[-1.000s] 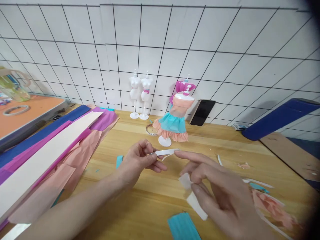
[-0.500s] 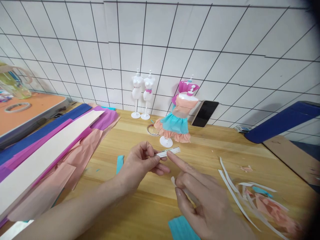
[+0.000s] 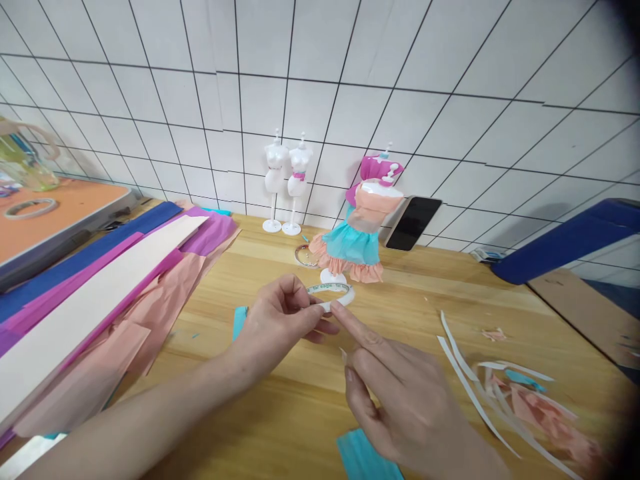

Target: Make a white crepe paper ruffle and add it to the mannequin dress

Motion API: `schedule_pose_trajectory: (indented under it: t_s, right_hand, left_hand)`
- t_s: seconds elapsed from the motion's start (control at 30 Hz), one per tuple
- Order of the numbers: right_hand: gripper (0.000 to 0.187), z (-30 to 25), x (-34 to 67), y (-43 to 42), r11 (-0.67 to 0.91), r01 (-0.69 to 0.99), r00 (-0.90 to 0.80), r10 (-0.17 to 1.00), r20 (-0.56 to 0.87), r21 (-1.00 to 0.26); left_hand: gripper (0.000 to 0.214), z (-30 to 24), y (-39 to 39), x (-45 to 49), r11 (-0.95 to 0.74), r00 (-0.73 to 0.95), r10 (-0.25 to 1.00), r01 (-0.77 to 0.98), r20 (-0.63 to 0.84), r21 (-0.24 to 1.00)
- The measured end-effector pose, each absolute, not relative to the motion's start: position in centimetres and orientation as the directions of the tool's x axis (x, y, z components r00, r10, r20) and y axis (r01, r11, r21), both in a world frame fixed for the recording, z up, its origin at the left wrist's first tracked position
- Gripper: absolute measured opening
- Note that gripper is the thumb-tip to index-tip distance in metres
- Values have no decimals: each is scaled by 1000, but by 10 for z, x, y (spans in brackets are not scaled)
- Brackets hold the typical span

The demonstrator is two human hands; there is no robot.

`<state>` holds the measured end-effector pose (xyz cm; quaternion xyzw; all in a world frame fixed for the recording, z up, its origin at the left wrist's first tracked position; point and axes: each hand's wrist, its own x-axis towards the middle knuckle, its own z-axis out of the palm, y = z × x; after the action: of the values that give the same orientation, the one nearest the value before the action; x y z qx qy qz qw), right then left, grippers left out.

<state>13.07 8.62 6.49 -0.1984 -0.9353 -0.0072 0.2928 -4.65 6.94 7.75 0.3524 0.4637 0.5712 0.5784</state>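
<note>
My left hand (image 3: 283, 320) is closed in a pinch on a small white tape roll (image 3: 334, 293), held just above the wooden table (image 3: 280, 400). My right hand (image 3: 395, 393) is beside it, forefinger stretched out with its tip touching the roll's near edge, the other fingers curled. A thin white sliver shows at its thumb (image 3: 344, 353); I cannot make out what it is. Just behind the roll stands a small mannequin in a teal and peach paper dress (image 3: 357, 237).
Long sheets of blue, magenta, purple, peach and white paper (image 3: 100, 287) lie at the left. Two bare white mannequins (image 3: 287, 180) and a dark phone (image 3: 413, 223) stand against the tiled wall. White strips and peach scraps (image 3: 505, 393) lie at the right; a teal piece (image 3: 367, 457) lies near me.
The camera has tipped slightly. The roll has turned so its ring shape shows, and my right forefinger has come in to touch it. The white paper piece my right hand held has left view.
</note>
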Motion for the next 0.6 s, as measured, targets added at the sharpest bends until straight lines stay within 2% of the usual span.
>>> schedule_pose_trajectory:
  t_s: [0.17,0.47,0.6]
  right_hand:
    - [22,64,132,87,921,371,-750,374,545,-121]
    - [23,62,129,86,928,351,-761,362,539,-128]
    - [21,65,132,87,908,363,-732,416,540,-208]
  left_hand:
    - [27,76,70,-50,102,-38,992,-327,-121,939]
    - [42,76,74,-46,163,-44,981,-325,-187,931]
    - [44,73,75,-49,161,-15,984,-355,-178,921]
